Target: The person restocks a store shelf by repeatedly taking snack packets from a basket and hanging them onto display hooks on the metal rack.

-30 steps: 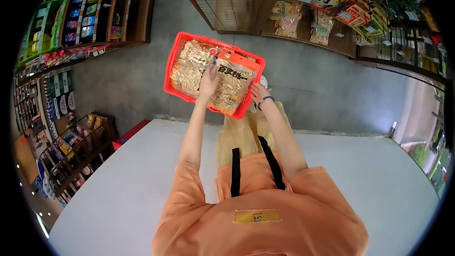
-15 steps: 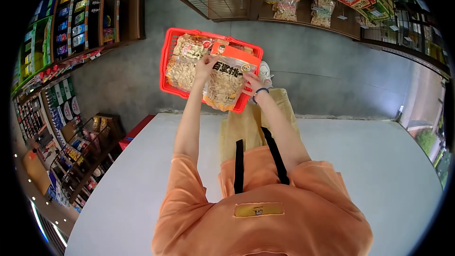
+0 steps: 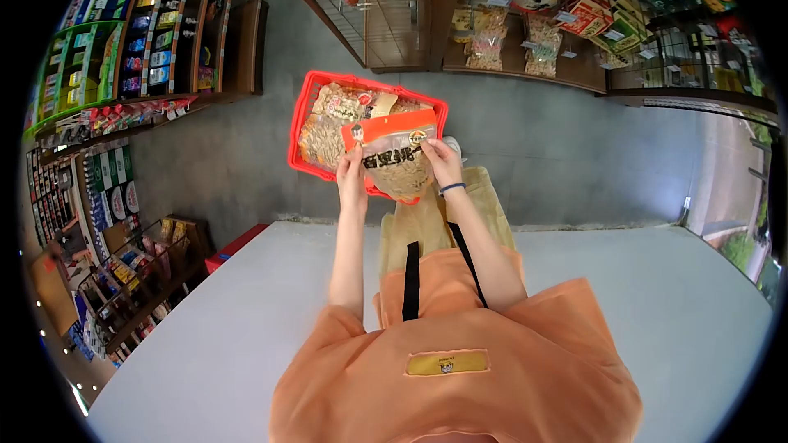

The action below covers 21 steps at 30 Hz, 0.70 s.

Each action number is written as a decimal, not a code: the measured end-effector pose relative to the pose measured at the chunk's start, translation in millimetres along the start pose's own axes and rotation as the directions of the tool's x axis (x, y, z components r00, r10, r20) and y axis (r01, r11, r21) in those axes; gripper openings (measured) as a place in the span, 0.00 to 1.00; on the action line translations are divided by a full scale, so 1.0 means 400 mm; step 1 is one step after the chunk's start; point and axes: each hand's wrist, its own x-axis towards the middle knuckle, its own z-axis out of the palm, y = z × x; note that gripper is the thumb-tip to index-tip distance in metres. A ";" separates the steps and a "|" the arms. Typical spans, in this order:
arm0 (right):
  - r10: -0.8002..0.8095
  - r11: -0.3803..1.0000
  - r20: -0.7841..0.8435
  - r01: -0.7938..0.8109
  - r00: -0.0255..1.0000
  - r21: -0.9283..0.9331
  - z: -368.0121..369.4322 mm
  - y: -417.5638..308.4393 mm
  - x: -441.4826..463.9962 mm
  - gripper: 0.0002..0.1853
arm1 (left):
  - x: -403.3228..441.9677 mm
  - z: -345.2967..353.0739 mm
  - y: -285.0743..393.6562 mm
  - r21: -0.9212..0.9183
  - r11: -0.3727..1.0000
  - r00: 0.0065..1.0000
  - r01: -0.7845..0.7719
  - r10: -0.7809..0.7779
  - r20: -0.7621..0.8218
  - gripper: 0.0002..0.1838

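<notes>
A clear snack bag with an orange top band is held up over the right part of a red basket. My left hand grips the bag's left edge near its top corner. At the right edge my right hand, with a dark band on the wrist, pinches the bag. Inside the basket, more snack bags lie at the left and back. The held bag hides part of the basket's front rim.
Packed shelves stand at the upper left. At the upper right is a rack with hanging snack bags. A wire-sided stand is at the lower left. A white surface lies around my body.
The orange-topped bag has been lifted from among the basket's bags and tilted toward me. My left hand has moved from its face to its left edge, and my right hand now grips its right edge.
</notes>
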 end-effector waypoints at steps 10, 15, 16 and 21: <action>-0.346 0.889 -0.089 0.296 0.934 -0.350 -0.085 -0.220 -0.171 0.09 | -0.149 0.089 0.033 -0.253 0.964 0.993 0.086 -0.063 0.097 0.10; -0.365 0.901 -0.220 0.284 0.904 -0.328 -0.169 -0.241 -0.244 0.09 | -0.186 0.131 0.002 -0.211 0.952 0.934 0.224 -0.148 0.324 0.09; -0.375 0.898 -0.235 0.289 0.897 -0.331 -0.187 -0.243 -0.255 0.09 | -0.204 0.147 -0.003 -0.201 0.961 0.933 0.187 -0.110 0.344 0.07; -0.272 0.950 -0.184 0.233 0.944 -0.208 -0.316 -0.219 -0.303 0.10 | -0.293 0.201 -0.030 -0.113 0.976 0.913 0.186 -0.129 0.387 0.04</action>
